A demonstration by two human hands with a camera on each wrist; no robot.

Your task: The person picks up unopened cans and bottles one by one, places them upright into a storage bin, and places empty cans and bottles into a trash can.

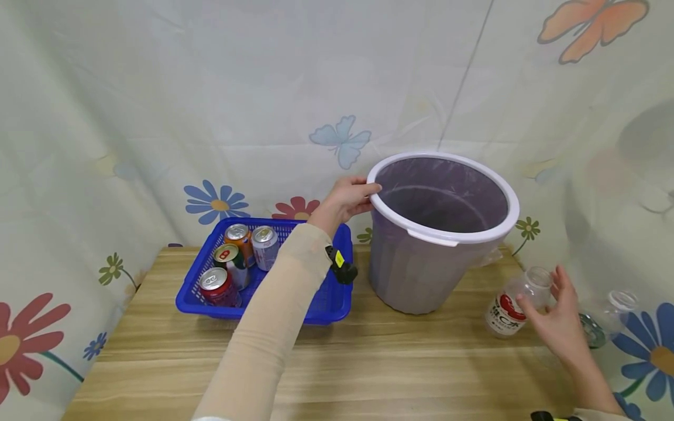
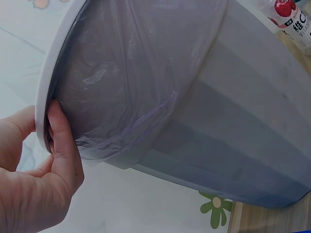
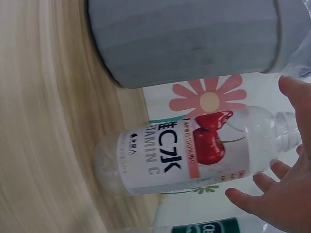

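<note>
On my head feed the cherry-labelled bottle (image 1: 511, 309) stands upright on the tabletop (image 1: 411, 362), nine o'clock from my nearer right hand (image 1: 560, 320), fingers (image 1: 564, 282) spread by its neck (image 1: 539, 276), my left hand (image 1: 348, 199) pinching the bin rim (image 1: 474, 237).

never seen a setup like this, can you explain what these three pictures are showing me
There is no machine here, just a person's bare left hand and right hand. The widest picture looks forward and down from a camera worn on the head. The close-up of the bin comes from the left wrist, and the one of the cherry bottle from the right wrist.

On the table are the bin, the bottle and a blue basket with four cans in it.

The left hand holds the bin by its rim. The right hand is open around the bottle's top; whether it touches is hard to tell.
</note>
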